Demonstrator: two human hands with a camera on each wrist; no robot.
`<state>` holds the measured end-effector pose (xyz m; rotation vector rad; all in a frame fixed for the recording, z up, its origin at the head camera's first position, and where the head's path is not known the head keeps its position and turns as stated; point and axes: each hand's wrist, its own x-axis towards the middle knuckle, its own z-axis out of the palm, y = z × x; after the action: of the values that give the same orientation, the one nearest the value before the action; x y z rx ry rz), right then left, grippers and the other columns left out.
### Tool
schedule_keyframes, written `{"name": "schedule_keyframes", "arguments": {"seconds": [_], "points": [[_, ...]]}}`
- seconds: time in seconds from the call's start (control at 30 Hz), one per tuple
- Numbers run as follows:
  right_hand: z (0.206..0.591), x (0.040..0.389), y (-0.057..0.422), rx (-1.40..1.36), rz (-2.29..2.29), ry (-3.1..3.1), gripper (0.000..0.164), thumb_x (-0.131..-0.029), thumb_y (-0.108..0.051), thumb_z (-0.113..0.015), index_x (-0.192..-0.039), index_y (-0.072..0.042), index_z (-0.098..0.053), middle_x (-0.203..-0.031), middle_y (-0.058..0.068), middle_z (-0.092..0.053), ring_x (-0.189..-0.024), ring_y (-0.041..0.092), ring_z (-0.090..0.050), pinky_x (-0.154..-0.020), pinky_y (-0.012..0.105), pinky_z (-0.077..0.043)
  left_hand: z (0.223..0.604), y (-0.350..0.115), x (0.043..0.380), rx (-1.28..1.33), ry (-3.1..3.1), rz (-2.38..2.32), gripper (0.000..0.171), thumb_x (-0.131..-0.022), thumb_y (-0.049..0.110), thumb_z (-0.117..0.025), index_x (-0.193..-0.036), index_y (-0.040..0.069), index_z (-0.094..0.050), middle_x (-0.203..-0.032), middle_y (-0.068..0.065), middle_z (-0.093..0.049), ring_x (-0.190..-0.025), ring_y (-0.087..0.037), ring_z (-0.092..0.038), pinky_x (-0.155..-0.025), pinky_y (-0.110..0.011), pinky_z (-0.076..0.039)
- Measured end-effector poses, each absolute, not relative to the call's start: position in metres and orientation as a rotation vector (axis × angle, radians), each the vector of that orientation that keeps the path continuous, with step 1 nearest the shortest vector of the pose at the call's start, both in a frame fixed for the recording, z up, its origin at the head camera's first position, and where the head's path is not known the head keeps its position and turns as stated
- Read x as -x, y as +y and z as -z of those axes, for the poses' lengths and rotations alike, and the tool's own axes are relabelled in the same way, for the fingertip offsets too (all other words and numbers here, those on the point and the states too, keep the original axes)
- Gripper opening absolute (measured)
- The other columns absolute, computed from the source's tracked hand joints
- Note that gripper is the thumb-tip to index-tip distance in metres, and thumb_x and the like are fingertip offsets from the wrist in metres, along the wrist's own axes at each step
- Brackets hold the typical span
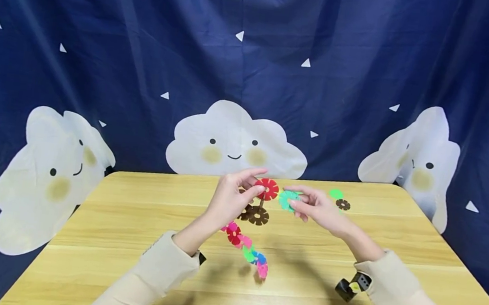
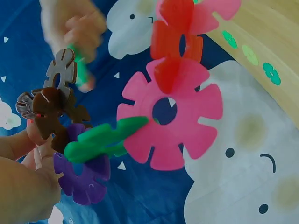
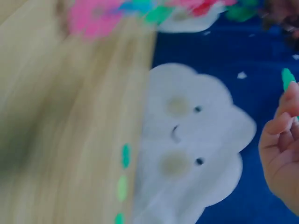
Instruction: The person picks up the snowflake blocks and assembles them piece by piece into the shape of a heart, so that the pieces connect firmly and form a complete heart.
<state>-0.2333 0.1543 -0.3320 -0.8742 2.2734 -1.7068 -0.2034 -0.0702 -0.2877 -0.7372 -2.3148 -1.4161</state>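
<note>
My left hand (image 1: 230,196) grips a joined string of notched plastic discs. A red disc (image 1: 269,190) stands at its fingertips, with brown discs (image 1: 259,216) just below. From there a multicoloured chain (image 1: 248,252) hangs toward me, ending in a pink disc (image 1: 262,271). The left wrist view shows a purple disc (image 2: 88,189), a green disc (image 2: 96,142) and a large pink disc (image 2: 198,133) slotted together. My right hand (image 1: 317,211) pinches a teal-green disc (image 1: 286,201) between thumb and fingers, close beside the red one; whether they touch, I cannot tell.
On the wooden table (image 1: 117,238), beyond my right hand, lie a bright green disc (image 1: 336,193) and a brown-looking disc (image 1: 343,204). Loose green discs (image 2: 271,73) line up near the table edge in the left wrist view. A blue curtain (image 1: 146,61) with clouds hangs behind.
</note>
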Motion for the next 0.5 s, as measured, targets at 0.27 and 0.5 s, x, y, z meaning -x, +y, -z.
{"name": "schedule_keyframes", "arguments": {"seconds": [0.27, 0.5], "points": [[0.312, 0.218, 0.144, 0.749, 2.079, 1.986, 0.049, -0.093, -0.009, -0.051, -0.131, 0.016, -0.032, -0.067, -0.007, -0.058, -0.059, 0.002, -0.052, -0.053, 0.012, -0.043, 0.288, -0.067, 0.202, 0.751, -2.267, 1.396, 0.022, -0.081, 0.002, -0.066, -0.103, 0.001, -0.068, -0.076, -0.01, -0.067, -0.069, -0.018, -0.062, -0.061, -0.02, -0.049], [0.309, 0.208, 0.133, 0.605, 2.219, 1.917, 0.05, -0.092, -0.005, -0.05, -0.132, 0.017, -0.029, -0.067, -0.007, -0.059, -0.057, 0.002, -0.054, -0.055, 0.013, -0.046, 0.292, -0.064, 0.204, 0.788, -2.22, 1.374, 0.02, -0.08, 0.0, -0.066, -0.099, 0.0, -0.069, -0.076, -0.01, -0.068, -0.069, -0.018, -0.063, -0.066, -0.021, -0.052]]}}
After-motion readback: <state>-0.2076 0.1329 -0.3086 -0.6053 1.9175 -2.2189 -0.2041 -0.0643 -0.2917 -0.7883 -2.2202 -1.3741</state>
